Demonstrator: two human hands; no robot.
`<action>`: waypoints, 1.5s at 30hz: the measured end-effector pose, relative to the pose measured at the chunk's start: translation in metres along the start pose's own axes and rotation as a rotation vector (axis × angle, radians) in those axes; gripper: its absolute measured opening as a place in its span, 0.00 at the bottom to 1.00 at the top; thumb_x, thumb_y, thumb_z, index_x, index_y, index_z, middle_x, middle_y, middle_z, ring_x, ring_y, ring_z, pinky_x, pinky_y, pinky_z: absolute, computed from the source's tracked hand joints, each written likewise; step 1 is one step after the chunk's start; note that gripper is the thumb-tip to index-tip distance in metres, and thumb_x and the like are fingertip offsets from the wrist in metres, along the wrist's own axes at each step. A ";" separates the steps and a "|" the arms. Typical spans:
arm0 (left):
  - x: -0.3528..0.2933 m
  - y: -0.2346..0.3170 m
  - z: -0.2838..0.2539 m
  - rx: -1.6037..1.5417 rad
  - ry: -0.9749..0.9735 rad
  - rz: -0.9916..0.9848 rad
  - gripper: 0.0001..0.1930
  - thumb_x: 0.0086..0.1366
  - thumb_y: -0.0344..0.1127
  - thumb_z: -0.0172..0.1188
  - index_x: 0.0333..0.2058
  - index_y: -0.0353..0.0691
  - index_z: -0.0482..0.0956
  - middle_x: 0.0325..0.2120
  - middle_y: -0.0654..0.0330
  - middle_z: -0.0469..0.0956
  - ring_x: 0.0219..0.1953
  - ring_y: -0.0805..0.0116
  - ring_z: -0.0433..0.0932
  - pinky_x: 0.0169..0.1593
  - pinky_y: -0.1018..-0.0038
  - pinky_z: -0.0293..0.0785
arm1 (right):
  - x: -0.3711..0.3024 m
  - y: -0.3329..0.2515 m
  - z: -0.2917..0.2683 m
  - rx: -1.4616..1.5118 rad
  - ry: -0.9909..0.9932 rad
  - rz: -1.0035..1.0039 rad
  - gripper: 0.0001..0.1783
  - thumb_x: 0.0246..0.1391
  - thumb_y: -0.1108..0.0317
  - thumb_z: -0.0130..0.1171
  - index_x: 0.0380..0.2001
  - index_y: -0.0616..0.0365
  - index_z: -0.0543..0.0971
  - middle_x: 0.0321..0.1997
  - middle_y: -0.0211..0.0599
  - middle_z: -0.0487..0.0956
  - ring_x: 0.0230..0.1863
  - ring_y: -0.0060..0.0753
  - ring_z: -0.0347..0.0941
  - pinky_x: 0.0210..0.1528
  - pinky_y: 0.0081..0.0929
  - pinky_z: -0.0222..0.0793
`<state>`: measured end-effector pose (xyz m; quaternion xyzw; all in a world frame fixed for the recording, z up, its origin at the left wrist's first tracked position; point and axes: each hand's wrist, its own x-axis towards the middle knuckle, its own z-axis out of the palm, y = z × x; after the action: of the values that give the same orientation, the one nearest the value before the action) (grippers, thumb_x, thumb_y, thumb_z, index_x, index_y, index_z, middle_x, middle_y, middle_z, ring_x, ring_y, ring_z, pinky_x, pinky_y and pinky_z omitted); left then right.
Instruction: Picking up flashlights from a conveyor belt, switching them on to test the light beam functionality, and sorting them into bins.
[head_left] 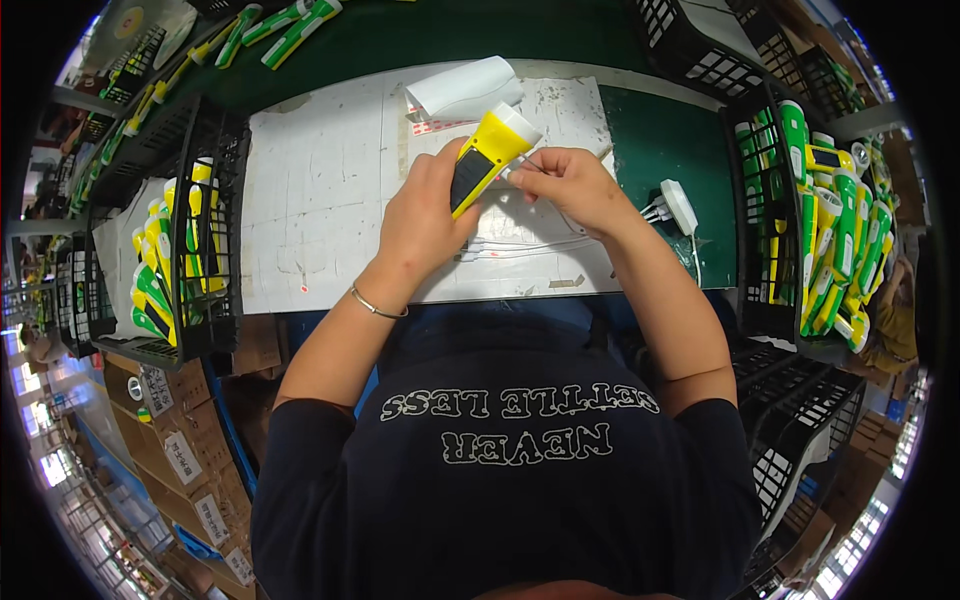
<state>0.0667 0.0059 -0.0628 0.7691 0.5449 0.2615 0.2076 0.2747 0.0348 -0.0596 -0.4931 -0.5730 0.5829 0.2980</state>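
Note:
My left hand [425, 215] is wrapped round a yellow flashlight [495, 140] with a white head and a black panel on its side. The flashlight tilts with its head up and to the right. My right hand [580, 190] pinches the end of a thin cable against the flashlight's side, just below the head; my fingertips partly hide the end. White cables [500, 248] lie across the white work board [320, 190] below my hands. To the right of my right hand, a white power adapter [680, 207] with several plugs rests on the green table.
A black crate [215, 230] with yellow and green flashlights stands at the left. Another crate [765, 200] at the right is heaped with flashlights [845, 225]. A curled white sheet [465, 88] lies beyond my hands. Several flashlights [300, 35] lie at the far left; cardboard boxes [180, 420] stand lower left.

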 end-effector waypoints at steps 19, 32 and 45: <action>-0.067 -0.188 -0.268 0.214 0.483 -0.481 0.33 0.56 0.44 0.65 0.55 0.32 0.65 0.45 0.46 0.76 0.50 0.53 0.75 0.52 0.65 0.69 | -0.021 0.014 0.003 0.073 0.123 -0.102 0.12 0.57 0.65 0.60 0.38 0.64 0.78 0.31 0.27 0.77 0.33 0.15 0.70 0.37 0.14 0.65; -0.073 -0.047 -0.269 -0.588 1.025 0.606 0.24 0.65 0.46 0.56 0.55 0.40 0.64 0.49 0.52 0.73 0.54 0.54 0.72 0.62 0.49 0.63 | -0.013 0.023 0.024 0.081 0.058 -0.101 0.15 0.55 0.64 0.60 0.40 0.65 0.77 0.32 0.31 0.79 0.33 0.17 0.71 0.38 0.18 0.67; -0.064 -0.010 -0.277 -0.668 0.807 0.778 0.28 0.64 0.52 0.56 0.57 0.44 0.68 0.58 0.62 0.68 0.63 0.56 0.63 0.68 0.45 0.47 | -0.015 0.034 0.028 -0.020 0.043 -0.147 0.16 0.54 0.62 0.61 0.39 0.64 0.78 0.31 0.35 0.80 0.32 0.23 0.74 0.38 0.21 0.70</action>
<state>-0.1314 -0.0419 0.1350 0.6455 0.1513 0.7412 0.1048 0.2614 0.0051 -0.0931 -0.4650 -0.6069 0.5430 0.3473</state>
